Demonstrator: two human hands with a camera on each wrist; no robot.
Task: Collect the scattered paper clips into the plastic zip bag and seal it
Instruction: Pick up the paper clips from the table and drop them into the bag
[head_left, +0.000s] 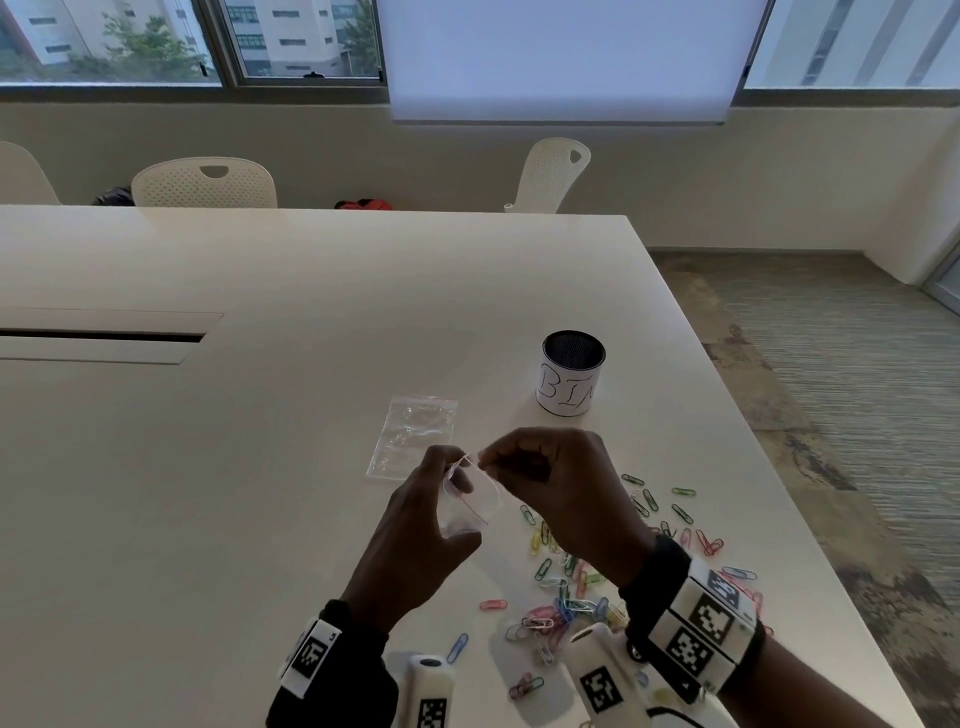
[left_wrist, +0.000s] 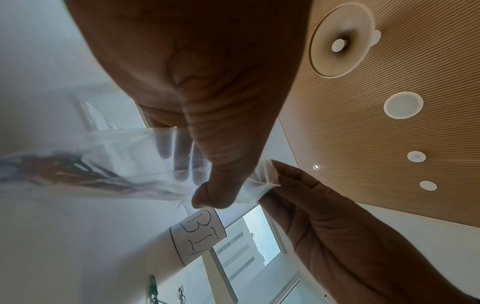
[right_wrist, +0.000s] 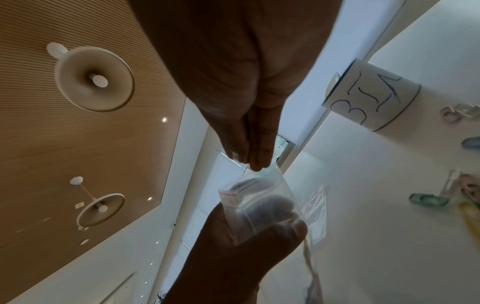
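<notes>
Both hands were raised above the white table (head_left: 260, 467), low centre of the head view. The left hand (head_left: 415, 530) held a small clear zip bag (head_left: 470, 501), fingers behind it and thumb in front, clamped on the plastic. The right hand (head_left: 561, 488) pinched the bag's top edge between thumb and fingertips (right_wrist: 257, 162). Whether the mouth was parted could not be told.

No clips were seen inside the bag. The coloured paper clips (head_left: 576, 582) lay scattered on the table at lower right of the frame, below and beside the right wrist.

A second clear bag (head_left: 410, 436) lay flat just above the hands. A black mesh cup with a paper label reading "BIN" (head_left: 571, 374) stood upright, upper right of the hands, apart from the clips.
</notes>
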